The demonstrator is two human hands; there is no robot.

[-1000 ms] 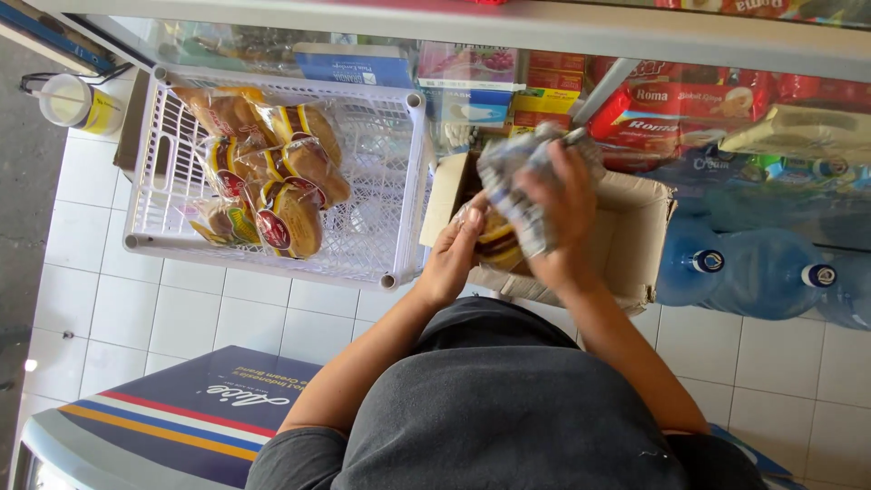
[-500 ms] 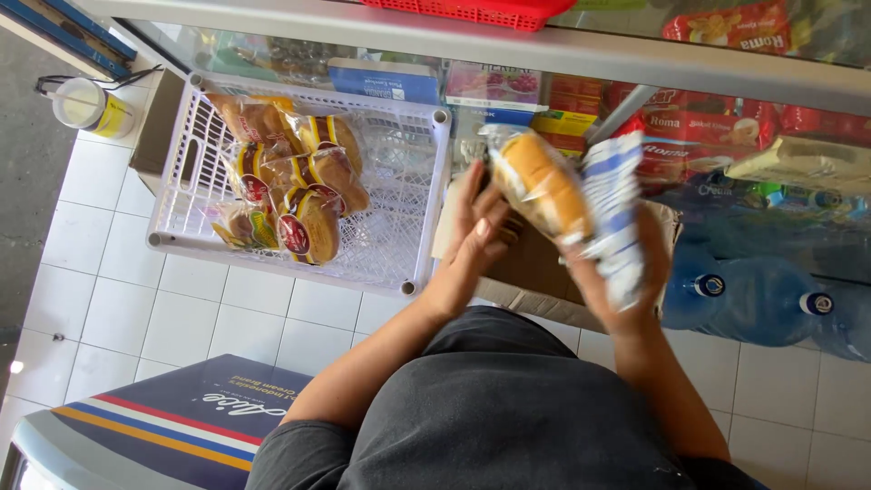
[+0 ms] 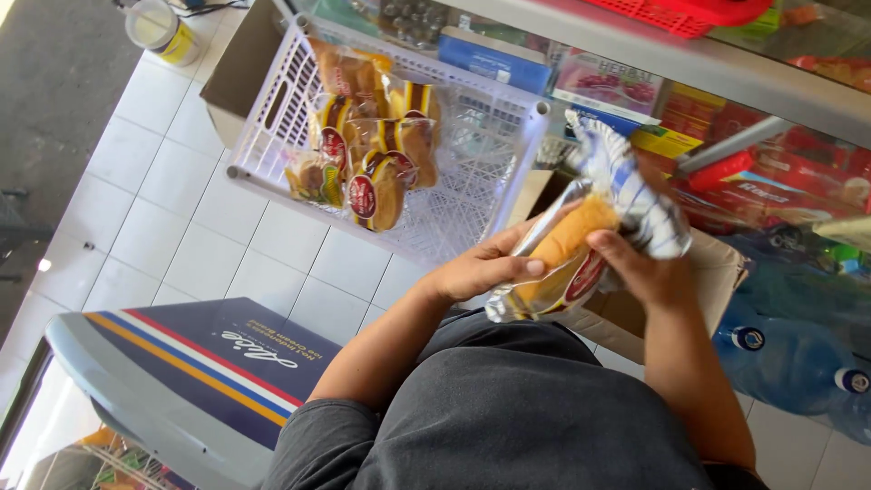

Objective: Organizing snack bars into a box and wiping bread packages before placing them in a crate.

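Note:
My left hand and my right hand both grip a clear packet of bread rolls, held above an open cardboard box. The packet's crumpled silvery wrapper end sticks up past my right hand. A white plastic crate stands on the tiled floor to the left, with several similar packets of buns lying inside it.
A glass-fronted counter with boxed goods runs along the top. Blue water jugs lie at the right. A blue freezer lid with coloured stripes is at lower left. A yellow-and-white cup stands at top left.
The packet has come down and turned from upright to slanting between my hands. My left hand has closed on its lower end. The view has shifted, showing more of the floor.

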